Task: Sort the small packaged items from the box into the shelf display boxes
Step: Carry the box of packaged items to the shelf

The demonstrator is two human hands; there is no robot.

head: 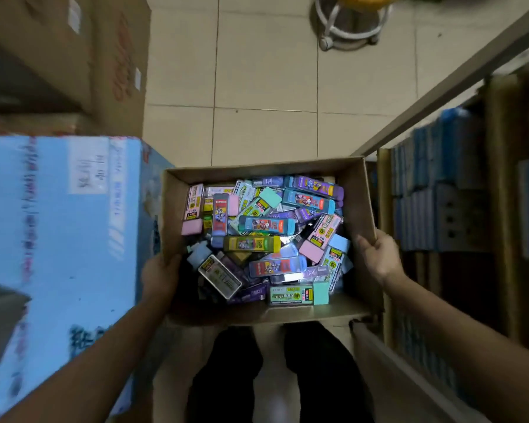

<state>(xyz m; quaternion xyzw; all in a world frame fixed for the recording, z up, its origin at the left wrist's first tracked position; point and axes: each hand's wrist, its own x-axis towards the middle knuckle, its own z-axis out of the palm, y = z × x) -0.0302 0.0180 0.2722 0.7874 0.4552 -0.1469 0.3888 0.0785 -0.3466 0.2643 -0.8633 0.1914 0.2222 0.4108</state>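
Pink, mint, purple, teal and olive are shown by the small rectangular packaged items [257, 224], printed with cartoon figures and yellow labels, inside the brown cardboard box [361, 193]. Left of the box, a large printed carton [58, 239] is coloured light blue.

Left hand [159, 274] and right hand [379, 257] grip the sides of a cardboard box [359, 190] heaped with small packaged items [263, 233].
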